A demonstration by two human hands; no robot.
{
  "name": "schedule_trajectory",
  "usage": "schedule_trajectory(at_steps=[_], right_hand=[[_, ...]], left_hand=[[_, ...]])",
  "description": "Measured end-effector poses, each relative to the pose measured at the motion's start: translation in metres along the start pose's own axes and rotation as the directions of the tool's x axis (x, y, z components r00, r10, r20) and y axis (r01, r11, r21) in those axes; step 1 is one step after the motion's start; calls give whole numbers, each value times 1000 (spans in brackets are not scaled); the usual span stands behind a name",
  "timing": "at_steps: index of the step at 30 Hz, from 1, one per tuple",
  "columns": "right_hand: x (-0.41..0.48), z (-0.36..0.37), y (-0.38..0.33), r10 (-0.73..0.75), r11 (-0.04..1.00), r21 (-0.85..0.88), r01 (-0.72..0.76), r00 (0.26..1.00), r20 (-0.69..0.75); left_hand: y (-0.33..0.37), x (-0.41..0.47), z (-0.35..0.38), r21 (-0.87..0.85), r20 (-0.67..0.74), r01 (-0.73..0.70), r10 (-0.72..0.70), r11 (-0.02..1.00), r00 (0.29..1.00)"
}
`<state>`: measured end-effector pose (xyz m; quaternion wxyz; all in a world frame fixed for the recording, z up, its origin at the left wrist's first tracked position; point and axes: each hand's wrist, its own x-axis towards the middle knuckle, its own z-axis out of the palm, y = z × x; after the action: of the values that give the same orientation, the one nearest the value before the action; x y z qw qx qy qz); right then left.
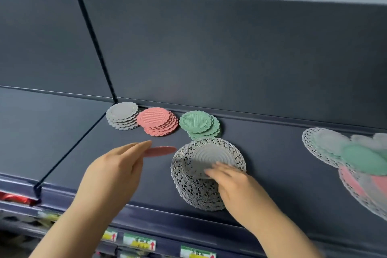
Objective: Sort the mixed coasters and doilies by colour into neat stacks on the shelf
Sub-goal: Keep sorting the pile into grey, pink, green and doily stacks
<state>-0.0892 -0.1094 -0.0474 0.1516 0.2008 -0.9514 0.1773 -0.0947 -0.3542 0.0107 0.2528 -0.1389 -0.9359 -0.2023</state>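
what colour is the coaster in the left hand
Pink. The round pink coaster held in the left hand shows nearly edge-on in the head view.

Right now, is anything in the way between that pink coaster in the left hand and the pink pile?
Nothing visible. Only bare shelf lies between the pink coaster and the pink pile; the grey pile and green pile sit to either side.
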Motion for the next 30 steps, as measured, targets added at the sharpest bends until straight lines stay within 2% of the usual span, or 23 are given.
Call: schedule_trajectory(at_steps=[2,9,18,23,27,30], right_hand=[[-5,2,-3,14,1000,-21,-13,999,52],[-9,-1,-9,111,994,-1,-112,989,98],[7,-23,7,41,995,88,-52,991,124],[17,-23,24,38,995,84,-45,996,80],[19,-17,26,66,991,107,-77,993,102],[29,-13,19,45,994,96,-57,992,122]], left_hand=[[-6,-1,2,-3,-2,-15,15,1000,1000],[-1,-1,22,22,-39,-69,70,997,997],[27,14,21,61,-52,-74,77,995,996],[40,15,25,-62,-111,-187,179,980,978],[24,6,44,-12,-61,-134,133,991,989],[9,10,45,-24,-80,-141,138,990,987]])
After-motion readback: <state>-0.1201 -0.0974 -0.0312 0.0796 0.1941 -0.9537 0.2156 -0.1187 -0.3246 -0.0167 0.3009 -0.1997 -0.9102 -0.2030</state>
